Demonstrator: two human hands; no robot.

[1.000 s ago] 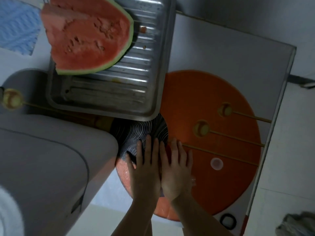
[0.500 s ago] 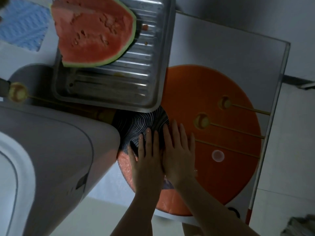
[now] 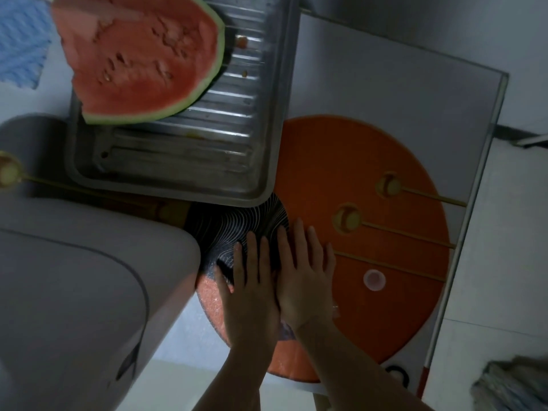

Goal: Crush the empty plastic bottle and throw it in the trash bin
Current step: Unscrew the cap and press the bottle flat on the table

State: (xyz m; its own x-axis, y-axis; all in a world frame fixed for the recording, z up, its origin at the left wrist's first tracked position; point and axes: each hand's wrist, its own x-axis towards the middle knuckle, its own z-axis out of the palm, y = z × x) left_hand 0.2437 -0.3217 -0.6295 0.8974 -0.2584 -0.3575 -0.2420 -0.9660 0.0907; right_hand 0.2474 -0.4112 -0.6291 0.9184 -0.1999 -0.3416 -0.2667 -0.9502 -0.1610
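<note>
A: Hands?
B: Left hand [image 3: 252, 289] & right hand [image 3: 302, 277] side by side, palms flat, fingers spread, pressing down on the orange mat [image 3: 370, 161], counter [image 3: 385, 93].
A: Bottle?
B: Mostly hidden under them; clear bit [image 3: 335, 310] by right wrist. Grip on it: can't tell. Pale cap [image 3: 374, 279] just right. Metal tray [image 3: 252, 137] w/ watermelon [image 3: 139, 60] beyond.

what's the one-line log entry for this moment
phase: crushing | left hand: flat, pressing | right hand: flat, pressing beside it | bottle: hidden under hands | cap: off, on mat

hands: left hand [image 3: 250, 295] and right hand [image 3: 307, 281] flat, side by side
beneath them: bottle [image 3: 286, 330], mostly hidden
beyond fingertips: metal tray [image 3: 252, 137]
</note>
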